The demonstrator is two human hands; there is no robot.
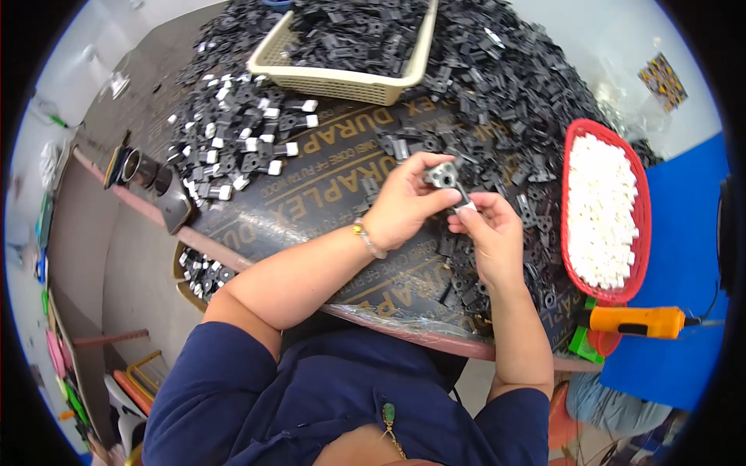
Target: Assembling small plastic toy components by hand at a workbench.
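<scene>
In front of me, above the dark table, my left hand (pixel 404 200) is closed on a black plastic part (pixel 444 175) with a round hole at its upper end. My right hand (pixel 495 233) pinches a small white piece (pixel 466 208) at the lower end of that part. Whether the white piece is fully pushed on cannot be seen, since fingertips cover the joint. Loose black parts (pixel 536 213) lie beyond and to the right of my hands. To the left is a pile of black parts with white ends (pixel 256 144).
A beige basket (pixel 334 80) of black parts stands at the back amid a large heap. On the right are a red basket (pixel 571 256) of white pieces (pixel 602 213) and an orange-handled tool (pixel 637 321). A black cup-like device (pixel 159 186) stands at the left table edge (pixel 217 252).
</scene>
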